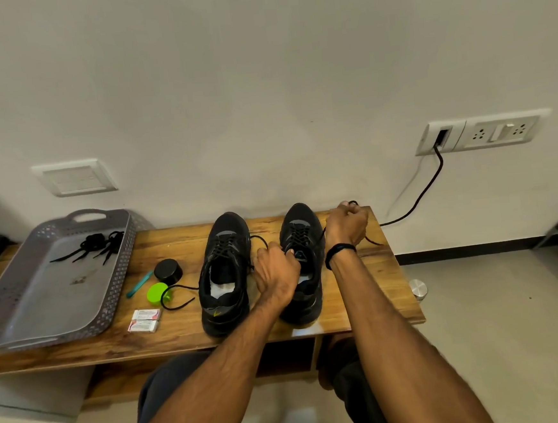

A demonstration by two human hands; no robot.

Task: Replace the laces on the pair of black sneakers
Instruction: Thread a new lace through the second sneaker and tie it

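Note:
Two black sneakers stand side by side on the wooden bench, toes toward the wall. The left sneaker is laced, with a loose lace end trailing left over the bench. My left hand grips the tongue area of the right sneaker. My right hand is raised to the right of that shoe and pinches its black lace, which hangs down behind my wrist. A bundle of black laces lies in the grey tray.
On the bench left of the shoes lie a black round lid, a green cap, a teal tool and two small white boxes. A black cable runs from a wall socket. A metal cylinder stands on the floor.

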